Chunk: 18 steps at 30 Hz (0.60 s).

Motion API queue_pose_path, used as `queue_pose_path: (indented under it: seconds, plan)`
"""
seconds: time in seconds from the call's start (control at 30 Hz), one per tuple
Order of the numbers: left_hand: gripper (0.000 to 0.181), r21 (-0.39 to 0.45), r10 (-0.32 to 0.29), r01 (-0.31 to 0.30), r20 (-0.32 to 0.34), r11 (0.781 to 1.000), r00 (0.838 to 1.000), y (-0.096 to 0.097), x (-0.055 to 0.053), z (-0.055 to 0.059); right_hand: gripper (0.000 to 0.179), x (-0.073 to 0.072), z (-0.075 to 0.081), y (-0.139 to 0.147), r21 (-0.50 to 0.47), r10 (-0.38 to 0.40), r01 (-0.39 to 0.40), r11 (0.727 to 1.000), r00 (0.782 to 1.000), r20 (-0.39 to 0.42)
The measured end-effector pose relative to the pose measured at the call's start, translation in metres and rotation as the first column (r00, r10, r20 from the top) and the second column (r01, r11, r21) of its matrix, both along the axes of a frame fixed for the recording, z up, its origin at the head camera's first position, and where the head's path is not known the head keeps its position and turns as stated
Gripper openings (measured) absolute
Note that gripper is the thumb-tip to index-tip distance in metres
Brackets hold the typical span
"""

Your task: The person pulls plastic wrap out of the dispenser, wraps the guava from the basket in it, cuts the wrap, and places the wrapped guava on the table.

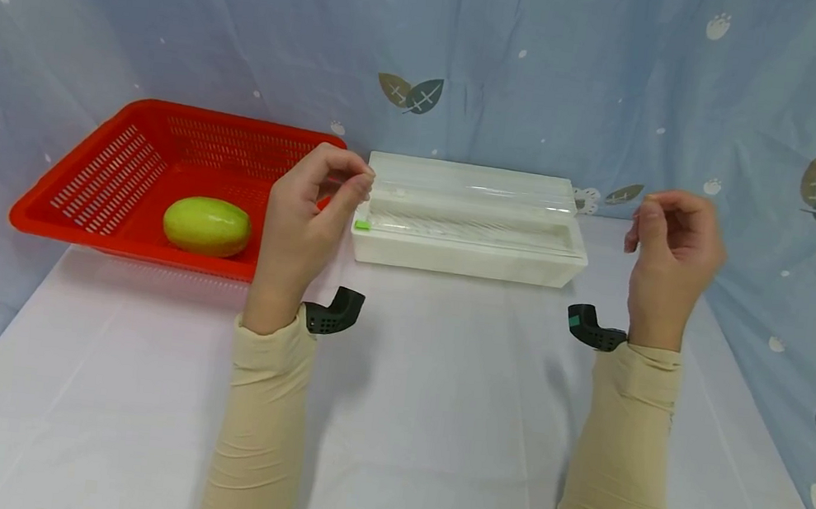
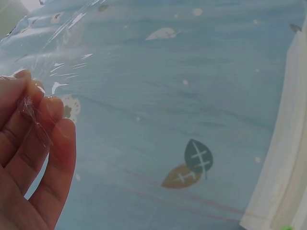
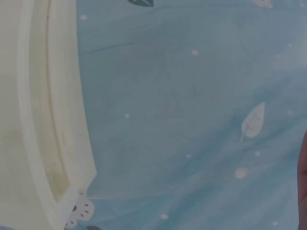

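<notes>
One left hand (image 1: 302,231) and one right hand (image 1: 675,266) are hanging over the white table (image 1: 436,415), well apart. The left thumb and fingers are pinching a bunched bit of clear film (image 2: 60,87), and the sheet is shining in the air beside them. The right thumb and fingers are pressing close together and seem to be holding the other end, but the film is too clear to see there. A long white box (image 1: 467,261) is lying between the hands, and a green fruit (image 1: 207,227) is sitting in the red basket (image 1: 219,135). For a good job, both hands should be pulling gently and evenly, keeping level so no side is sagging. The left fingers should be holding just the edge, since bunched film may be sticking to itself. Keeping the sheet off the basket and box would be helping too.
</notes>
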<state>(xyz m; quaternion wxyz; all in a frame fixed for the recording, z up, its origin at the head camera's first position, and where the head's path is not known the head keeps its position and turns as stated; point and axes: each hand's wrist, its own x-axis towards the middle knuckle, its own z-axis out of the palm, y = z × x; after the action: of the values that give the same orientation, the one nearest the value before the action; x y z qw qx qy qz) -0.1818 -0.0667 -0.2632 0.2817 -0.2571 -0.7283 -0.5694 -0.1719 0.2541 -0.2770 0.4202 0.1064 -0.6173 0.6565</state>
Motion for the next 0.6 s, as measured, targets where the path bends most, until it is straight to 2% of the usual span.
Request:
queue_pose_path:
  seconds: [0.2, 0.27, 0.5, 0.6]
  plan:
    - [0.011, -0.011, 0.002, -0.002, 0.001, 1.0, 1.0, 0.004, 0.014, 0.015, 0.01, -0.003, -0.003, 0.0, 0.007, 0.019, -0.02, 1.0, 0.999, 0.034]
    - [0.01, -0.013, 0.001, -0.001, 0.001, 1.0, 1.0, 0.005, 0.015, 0.017, 0.008, -0.005, -0.005, 0.0, 0.01, 0.021, -0.021, 1.0, 0.999, 0.041]
    - [0.01, -0.009, 0.005, -0.005, 0.003, 1.0, 1.0, 0.003, 0.007, 0.008, 0.009, -0.006, -0.007, 0.001, 0.032, -0.008, 0.005, 0.999, 0.994, 0.106]
    - [0.009, -0.007, 0.005, -0.005, -0.016, 1.0, 1.0, 0.003, 0.008, 0.008, 0.014, -0.004, -0.006, -0.001, 0.08, -0.043, 0.033, 0.996, 0.991, 0.125]
